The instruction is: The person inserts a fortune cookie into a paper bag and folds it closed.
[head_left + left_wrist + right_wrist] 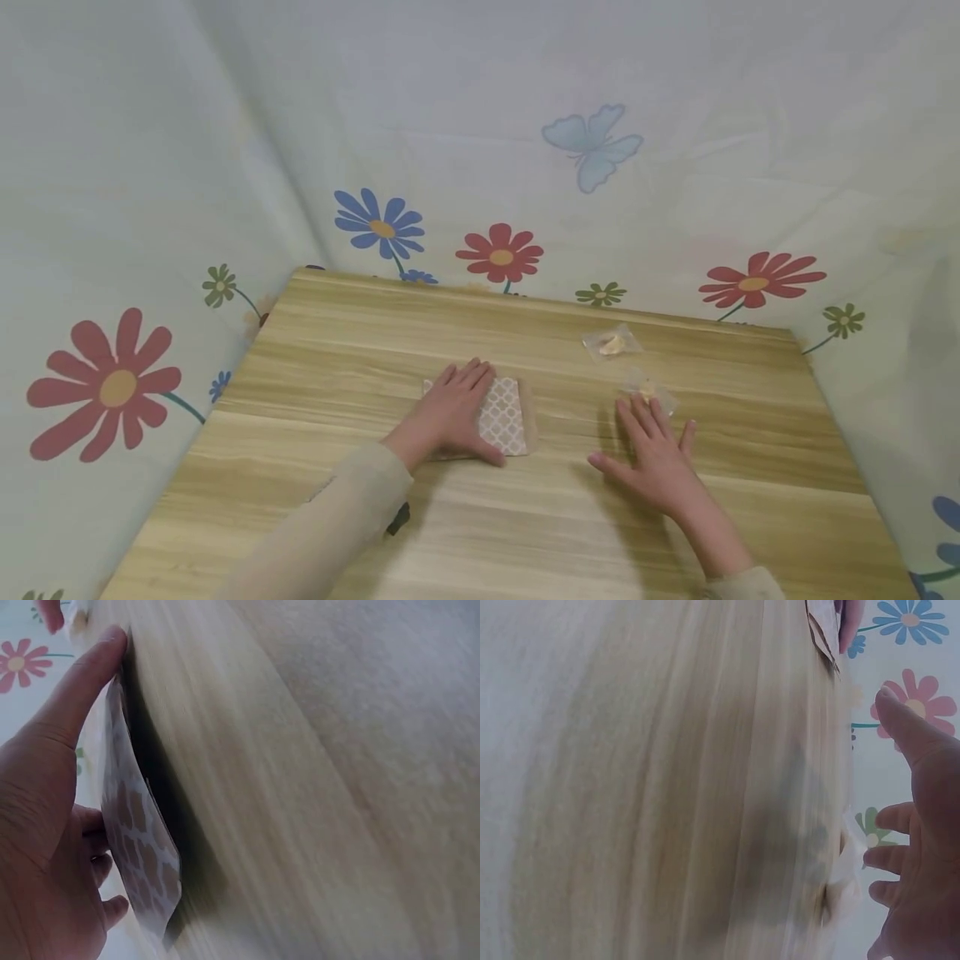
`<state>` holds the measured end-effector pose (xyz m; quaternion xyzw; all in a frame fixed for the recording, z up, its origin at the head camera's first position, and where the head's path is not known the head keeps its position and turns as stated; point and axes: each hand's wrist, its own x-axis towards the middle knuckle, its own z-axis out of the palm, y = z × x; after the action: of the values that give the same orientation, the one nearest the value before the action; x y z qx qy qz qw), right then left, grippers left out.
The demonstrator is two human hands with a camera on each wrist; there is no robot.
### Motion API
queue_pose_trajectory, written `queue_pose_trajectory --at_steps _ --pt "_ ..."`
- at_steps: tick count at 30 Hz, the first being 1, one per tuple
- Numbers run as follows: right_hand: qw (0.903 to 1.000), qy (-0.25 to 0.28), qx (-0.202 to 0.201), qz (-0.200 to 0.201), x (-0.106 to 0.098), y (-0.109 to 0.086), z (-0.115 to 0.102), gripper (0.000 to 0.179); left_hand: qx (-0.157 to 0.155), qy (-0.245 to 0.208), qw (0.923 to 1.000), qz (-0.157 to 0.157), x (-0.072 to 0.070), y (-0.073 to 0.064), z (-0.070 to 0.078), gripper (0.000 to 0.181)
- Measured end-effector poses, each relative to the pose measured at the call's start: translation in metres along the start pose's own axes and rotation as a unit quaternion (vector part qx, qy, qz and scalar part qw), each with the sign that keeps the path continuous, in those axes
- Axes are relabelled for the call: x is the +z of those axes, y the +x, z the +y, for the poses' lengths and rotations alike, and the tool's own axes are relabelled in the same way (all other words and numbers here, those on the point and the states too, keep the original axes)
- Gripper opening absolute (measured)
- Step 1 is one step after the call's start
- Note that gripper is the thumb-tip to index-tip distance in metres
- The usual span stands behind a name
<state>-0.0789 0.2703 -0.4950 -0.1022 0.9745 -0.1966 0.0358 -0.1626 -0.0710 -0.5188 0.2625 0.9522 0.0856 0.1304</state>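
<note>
A flat, roughly square piece with a white lattice pattern on a tan ground (504,418) lies on the wooden table (540,533). Its right side shows a plain brown edge. My left hand (453,418) rests over its left part with fingers and thumb spread. In the left wrist view, the patterned piece (139,832) stands slightly off the table at its near edge. My right hand (656,462) hovers with spread fingers, holding nothing. Just beyond its fingertips lies a small clear bag with something pale yellow inside (648,390), partly hidden by them.
A second clear bag with a beige piece inside (612,342) lies farther back on the table. A small dark object (399,518) shows beside the left sleeve. White fabric with printed flowers (450,167) hangs behind and at both sides of the table.
</note>
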Motion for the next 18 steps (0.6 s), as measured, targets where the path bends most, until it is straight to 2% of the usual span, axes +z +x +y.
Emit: queue_pose_trajectory --at_steps 7,10,18 --pt "1.0000 0.001 0.000 -0.004 0.001 -0.001 0.002 0.100 0.003 0.005 0.9999 -0.008 -0.004 -0.001 0.003 0.157" --pt "1.0000 0.003 -0.002 -0.005 0.002 -0.002 0.003 0.099 0.004 0.011 0.9997 -0.021 -0.007 -0.003 0.005 0.158" --pt "1.0000 0.008 -0.003 -0.002 0.003 -0.002 0.004 0.096 0.006 0.017 0.9990 -0.040 -0.014 -0.003 0.009 0.150"
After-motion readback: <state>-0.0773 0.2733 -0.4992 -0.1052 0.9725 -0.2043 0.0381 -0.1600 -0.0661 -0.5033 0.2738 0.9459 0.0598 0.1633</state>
